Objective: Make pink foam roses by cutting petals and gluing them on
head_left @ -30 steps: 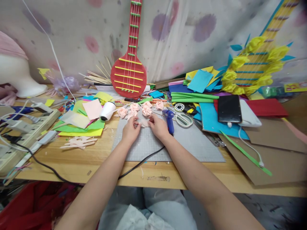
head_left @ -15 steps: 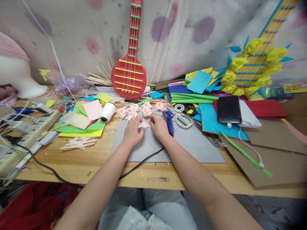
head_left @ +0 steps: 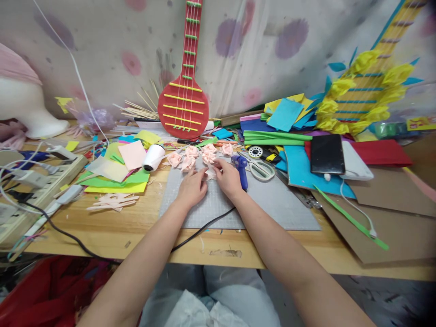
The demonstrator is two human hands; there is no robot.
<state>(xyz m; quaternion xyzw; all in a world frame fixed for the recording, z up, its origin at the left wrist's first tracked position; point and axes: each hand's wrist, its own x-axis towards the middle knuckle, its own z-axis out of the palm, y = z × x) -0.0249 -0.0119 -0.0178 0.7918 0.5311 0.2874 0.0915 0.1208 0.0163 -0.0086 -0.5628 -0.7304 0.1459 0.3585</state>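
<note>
My left hand (head_left: 191, 187) and my right hand (head_left: 229, 178) meet over a grey cutting mat (head_left: 272, 204), fingers pinched together on a small pale pink paper piece (head_left: 210, 173) between them. Just beyond lie several finished pink paper flowers (head_left: 190, 155) in a row. A blue glue gun (head_left: 241, 171) lies right beside my right hand, its black cord (head_left: 200, 230) running off the table's front edge.
Scissors (head_left: 260, 169), a tape measure (head_left: 254, 152) and a black phone (head_left: 326, 154) lie to the right among coloured foam sheets. A white cup (head_left: 153, 157), paper squares, pink scraps (head_left: 112, 202) and a power strip (head_left: 41, 186) are left. A red paper guitar (head_left: 184, 97) leans behind.
Both hands shifted slightly right and forward, the left hand closing in so the fingers of both pinch the pink piece together.
</note>
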